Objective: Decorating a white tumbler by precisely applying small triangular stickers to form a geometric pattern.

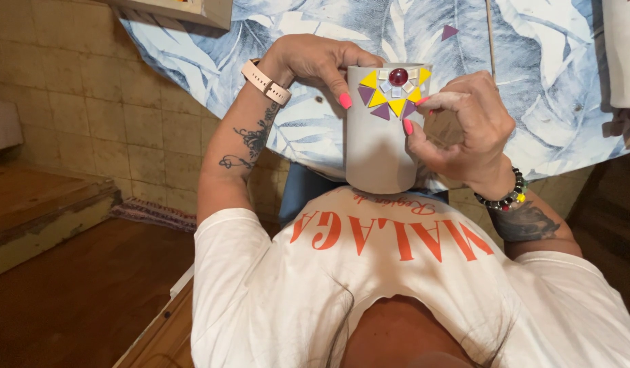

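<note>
Left hand (315, 61) fingers curled on grey pot (380, 136) rim; right hand (465, 126) fingers pinch mosaic tiles (395, 92).

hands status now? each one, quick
Left hand: closed on the rim of the grey cup.
Right hand: gripping the cup's side, fingertips by the mosaic tiles.

Cup (376, 146) between left hand (315, 61) and right hand (461, 126) (both touching), tablecloth (553, 88) behind
</note>
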